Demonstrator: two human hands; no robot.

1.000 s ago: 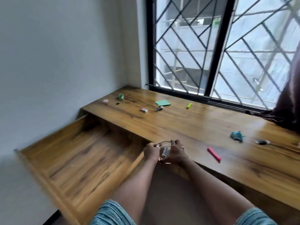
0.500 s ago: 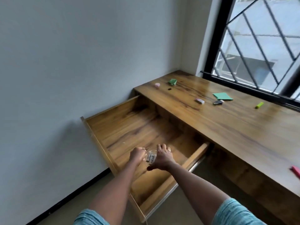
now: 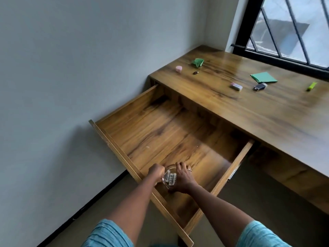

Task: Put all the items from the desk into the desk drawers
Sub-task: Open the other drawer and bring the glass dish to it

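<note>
A small clear glass jar (image 3: 169,177) with a white printed label sits low inside the open wooden drawer (image 3: 114,145), near its front left corner. My left hand (image 3: 156,172) grips the jar from the left and my right hand (image 3: 182,176) grips it from the right. Whether the jar touches the drawer floor I cannot tell. On the desk top (image 3: 267,118) lie a pink cap (image 3: 178,69), a crumpled green paper (image 3: 197,62), a tiny dark capsule (image 3: 195,72), an eraser (image 3: 236,86), a grey flash drive (image 3: 260,86), a green square note (image 3: 263,77) and a yellow-green highlighter (image 3: 311,86).
The drawer juts far out from the desk's left end, close to the grey wall (image 3: 71,68). A barred window (image 3: 288,32) runs behind the desk. Grey floor (image 3: 267,202) lies below the drawer.
Both hands carried the jar from the desk's front edge leftward and down into the open drawer. The view swung left and downward with them.
</note>
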